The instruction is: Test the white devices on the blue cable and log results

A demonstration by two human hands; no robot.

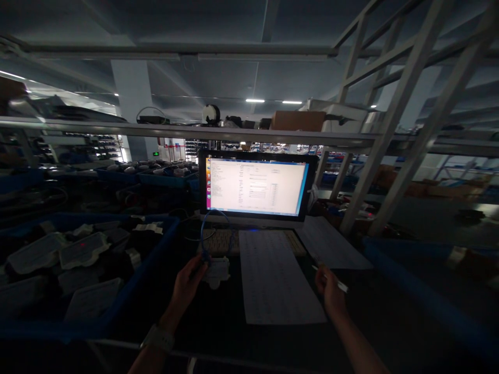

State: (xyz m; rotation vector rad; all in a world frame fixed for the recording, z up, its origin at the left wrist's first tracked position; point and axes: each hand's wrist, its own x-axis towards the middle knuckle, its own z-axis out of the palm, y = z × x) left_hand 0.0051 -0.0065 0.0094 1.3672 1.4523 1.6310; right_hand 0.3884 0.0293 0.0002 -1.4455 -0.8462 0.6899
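Observation:
My left hand (189, 279) is closed around the plug end of a blue cable (201, 236), which loops up in front of the monitor. Right beside those fingers lies a small white plastic device (218, 271); whether the plug sits in it I cannot tell. My right hand (332, 292) grips a thin white pen (342, 286), at the right edge of a long printed sheet (275, 283). That sheet covers part of a keyboard (218, 241). Behind it stands a lit monitor (255, 187) showing a program window.
A blue bin (146, 278) on the left holds several white-faced devices. Another blue bin (409, 291) stands at the right. A second sheet (331, 244) lies by a metal frame (405, 98). Above the monitor runs a shelf (241, 134) with a cardboard box (298, 120).

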